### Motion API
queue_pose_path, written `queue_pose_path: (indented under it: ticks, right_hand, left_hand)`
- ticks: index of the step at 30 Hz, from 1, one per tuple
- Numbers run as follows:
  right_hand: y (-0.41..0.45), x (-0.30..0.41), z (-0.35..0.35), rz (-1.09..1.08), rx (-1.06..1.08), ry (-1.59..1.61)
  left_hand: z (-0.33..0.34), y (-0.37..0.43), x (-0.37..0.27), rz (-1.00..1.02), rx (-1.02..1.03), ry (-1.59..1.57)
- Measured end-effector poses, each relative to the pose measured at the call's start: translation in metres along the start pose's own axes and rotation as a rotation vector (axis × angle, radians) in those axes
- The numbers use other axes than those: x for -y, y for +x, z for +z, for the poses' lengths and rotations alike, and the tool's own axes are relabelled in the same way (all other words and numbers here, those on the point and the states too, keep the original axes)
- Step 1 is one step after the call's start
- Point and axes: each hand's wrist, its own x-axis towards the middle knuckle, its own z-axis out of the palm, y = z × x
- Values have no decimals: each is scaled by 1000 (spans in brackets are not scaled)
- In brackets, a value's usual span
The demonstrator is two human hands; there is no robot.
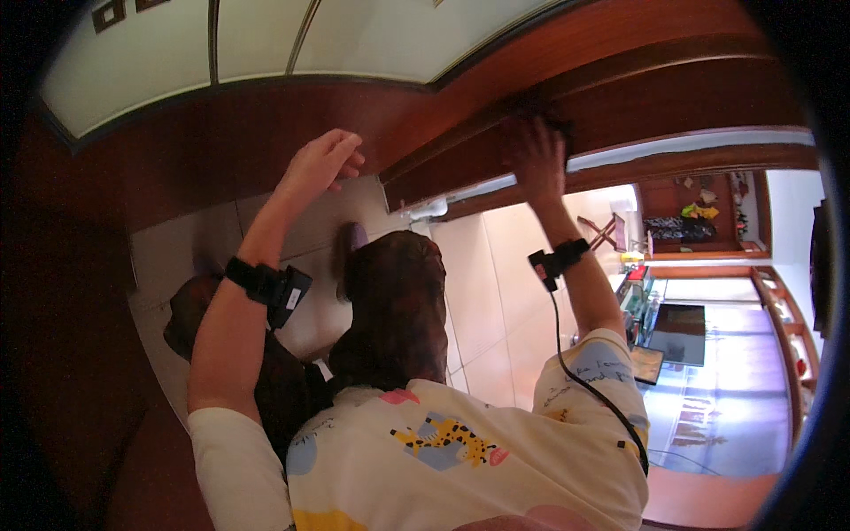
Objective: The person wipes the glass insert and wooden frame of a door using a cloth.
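My left hand [332, 159] hangs in front of the dark wooden panel [265, 133], its fingers loosely curled with nothing seen in them. Farther right, my right hand [541, 156] is spread flat, apparently against a reddish-brown wooden door or frame [631, 106]. Motion blurs its fingers. A dark patch [566, 129] borders that hand; whether it is shadow or a dark cloth I cannot tell. Each forearm wears a black strap with a small device, the left one [272, 289] and the right one [554, 262]; a black cable runs from the right device.
Pale floor tiles [491, 279] lie below, around my dark-trousered legs [398, 305] and a shoe [352, 245]. Through the opening at right stand a folding wooden stool [607, 232], a dark screen [677, 332] and a bright curtained window [737, 391]. Pale panels [146, 66] line the upper left.
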Motion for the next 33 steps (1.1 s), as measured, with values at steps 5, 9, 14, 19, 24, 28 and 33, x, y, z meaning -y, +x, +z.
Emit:
queue_pose_path:
  ticks: [5,9,14,19,24,28,33]
  right_hand:
    - [-4,-11,2,-74,-167,134]
    - [-6,-96,-83,151,-251,-24]
    - [-4,-190,-138,430,-533,-110]
    - [1,-161,-122,442,-487,-67]
    - [-13,-73,-54,170,-180,-31]
    - [-33,-32,-32,-46,-165,244]
    - [-49,-76,-47,139,-463,460]
  left_hand:
    - [-3,-13,-9,-28,-26,-9]
    - [-6,-43,-41,-12,-47,-44]
    - [-6,-36,-23,-36,-54,-16]
    - [-7,-35,-2,-88,-78,0]
    - [-14,-35,14,-139,-119,21]
    - [-36,-39,29,-212,-156,86]
    - [-58,-56,6,-272,-234,252]
